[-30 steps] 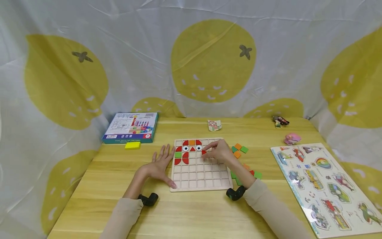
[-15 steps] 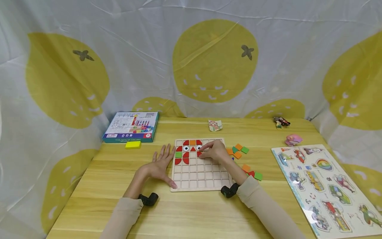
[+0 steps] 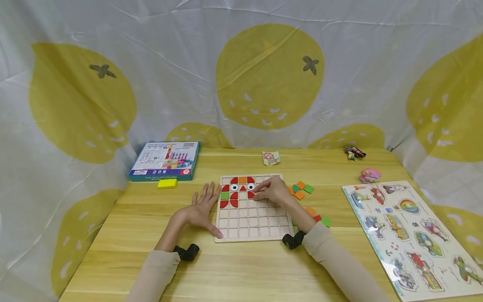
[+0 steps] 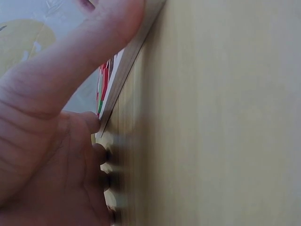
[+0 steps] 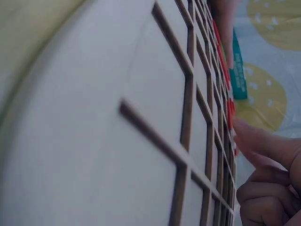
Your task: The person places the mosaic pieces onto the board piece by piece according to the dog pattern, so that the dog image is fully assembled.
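You had decent room at the near end of the table (image 3: 235, 274), between your sleeves (image 3: 155, 272). Your left hand (image 3: 201, 210) blocked the board (image 3: 253, 227) along its left edge, though, and your right hand (image 3: 273, 192) covered its upper right. Over on the right, loose tiles (image 3: 299, 195) stood in your way, but a narrow lane ran between those and the puzzle (image 3: 413, 241).

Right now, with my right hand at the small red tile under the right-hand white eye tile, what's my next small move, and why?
I'd probably press the small red tile flat into its square on the pale wooden grid board. Your right hand has its fingertips at the tile, and your left hand lies at the board's left edge, which should help against sliding.
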`<state>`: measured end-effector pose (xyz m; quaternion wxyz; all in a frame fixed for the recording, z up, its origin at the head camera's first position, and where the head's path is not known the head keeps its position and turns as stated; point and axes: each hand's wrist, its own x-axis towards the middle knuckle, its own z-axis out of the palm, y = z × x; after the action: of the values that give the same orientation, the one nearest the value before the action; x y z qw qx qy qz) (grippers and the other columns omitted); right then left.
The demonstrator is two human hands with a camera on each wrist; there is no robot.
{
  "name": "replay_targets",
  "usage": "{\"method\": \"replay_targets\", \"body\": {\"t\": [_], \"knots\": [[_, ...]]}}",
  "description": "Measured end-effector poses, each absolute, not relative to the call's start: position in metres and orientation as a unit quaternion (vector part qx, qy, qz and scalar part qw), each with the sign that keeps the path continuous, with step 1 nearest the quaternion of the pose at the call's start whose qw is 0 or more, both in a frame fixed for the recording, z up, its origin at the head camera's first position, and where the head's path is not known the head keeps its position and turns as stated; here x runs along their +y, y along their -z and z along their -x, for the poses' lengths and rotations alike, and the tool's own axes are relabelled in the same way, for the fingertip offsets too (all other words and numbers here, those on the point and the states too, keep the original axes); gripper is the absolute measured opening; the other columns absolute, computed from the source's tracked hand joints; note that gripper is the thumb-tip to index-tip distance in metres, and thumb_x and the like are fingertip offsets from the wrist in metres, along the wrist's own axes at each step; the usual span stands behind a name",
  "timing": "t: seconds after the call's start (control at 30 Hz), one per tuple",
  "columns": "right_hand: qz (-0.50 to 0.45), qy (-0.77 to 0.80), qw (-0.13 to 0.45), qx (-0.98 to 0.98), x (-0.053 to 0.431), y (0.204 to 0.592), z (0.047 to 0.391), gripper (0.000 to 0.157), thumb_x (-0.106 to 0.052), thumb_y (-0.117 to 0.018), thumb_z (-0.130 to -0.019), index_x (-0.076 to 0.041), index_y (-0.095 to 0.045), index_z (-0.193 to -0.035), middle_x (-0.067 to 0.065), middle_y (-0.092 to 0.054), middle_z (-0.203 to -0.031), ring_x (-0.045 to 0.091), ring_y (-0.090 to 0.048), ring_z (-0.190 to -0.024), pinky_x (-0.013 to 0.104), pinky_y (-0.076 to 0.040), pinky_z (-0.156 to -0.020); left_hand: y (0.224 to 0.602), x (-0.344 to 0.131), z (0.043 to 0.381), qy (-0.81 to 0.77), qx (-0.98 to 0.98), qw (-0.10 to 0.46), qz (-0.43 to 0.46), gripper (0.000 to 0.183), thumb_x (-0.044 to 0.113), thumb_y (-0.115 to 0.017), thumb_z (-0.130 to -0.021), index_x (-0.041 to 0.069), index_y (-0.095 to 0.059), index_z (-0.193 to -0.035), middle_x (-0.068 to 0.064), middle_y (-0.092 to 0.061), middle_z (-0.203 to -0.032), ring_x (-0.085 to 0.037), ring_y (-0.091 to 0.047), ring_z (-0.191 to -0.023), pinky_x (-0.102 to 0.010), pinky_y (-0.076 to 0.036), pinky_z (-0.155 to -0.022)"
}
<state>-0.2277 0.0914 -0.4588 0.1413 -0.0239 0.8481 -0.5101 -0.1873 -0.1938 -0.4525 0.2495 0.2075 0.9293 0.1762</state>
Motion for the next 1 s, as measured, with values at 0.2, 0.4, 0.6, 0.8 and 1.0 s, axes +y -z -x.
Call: {"method": "replay_targets", "body": {"t": [0.2, 0.4, 0.6, 0.8, 1.0], "knots": [[-0.001, 0.513, 0.15, 0.845, 0.153, 0.442, 0.218, 0.021, -0.019, -0.081, -0.078, -0.01, -0.078, -0.096, -0.002, -0.043, -0.056, 0.014, -0.03, -0.049, 0.025, -0.028, -0.047, 0.452, -0.192, 0.188, -0.179, 0.929, 0.251, -0.204, 0.147, 0.063, -0.084, -0.056, 0.011, 0.012, -0.155, -0.019, 0.023, -0.159, -0.041, 0.022, -0.147, -0.067, 0.009, -0.115], [0.015, 0.455, 0.128, 0.881, 0.223, 0.444, 0.205, 0.025, -0.019, -0.078, -0.08, -0.006, -0.076, -0.101, -0.006, -0.031, -0.05, 0.012, -0.024, -0.047, 0.024, -0.024, -0.046, 0.451, -0.192, 0.187, -0.178, 0.93, 0.249, -0.204, 0.147, 0.062, -0.084, -0.056, 0.011, 0.012, -0.154, -0.019, 0.023, -0.159, -0.041, 0.022, -0.147, -0.068, 0.009, -0.114], [0.027, 0.422, 0.149, 0.894, 0.249, 0.451, 0.196, 0.027, -0.019, -0.078, -0.08, -0.006, -0.075, -0.104, -0.005, -0.032, -0.054, 0.011, -0.026, -0.05, 0.024, -0.024, -0.048, 0.45, -0.19, 0.186, -0.181, 0.928, 0.254, -0.204, 0.147, 0.062, -0.084, -0.056, 0.011, 0.012, -0.154, -0.02, 0.022, -0.159, -0.042, 0.022, -0.146, -0.069, 0.009, -0.114], [0.032, 0.444, 0.149, 0.883, 0.251, 0.451, 0.194, 0.026, -0.018, -0.078, -0.081, -0.008, -0.075, -0.104, -0.005, -0.03, -0.052, 0.01, -0.025, -0.049, 0.025, -0.025, -0.048, 0.451, -0.189, 0.187, -0.182, 0.928, 0.249, -0.21, 0.147, 0.062, -0.084, -0.056, 0.01, 0.011, -0.154, -0.021, 0.022, -0.159, -0.043, 0.022, -0.146, -0.069, 0.008, -0.114], [0.081, 0.455, 0.209, 0.862, 0.25, 0.45, 0.186, 0.028, -0.019, -0.082, -0.076, -0.01, -0.076, -0.102, -0.007, -0.046, -0.06, 0.008, -0.025, -0.051, 0.022, -0.025, -0.048, 0.451, -0.19, 0.188, -0.18, 0.929, 0.249, -0.209, 0.147, 0.062, -0.084, -0.055, 0.01, 0.012, -0.154, -0.02, 0.022, -0.159, -0.042, 0.023, -0.146, -0.069, 0.009, -0.114]]}}
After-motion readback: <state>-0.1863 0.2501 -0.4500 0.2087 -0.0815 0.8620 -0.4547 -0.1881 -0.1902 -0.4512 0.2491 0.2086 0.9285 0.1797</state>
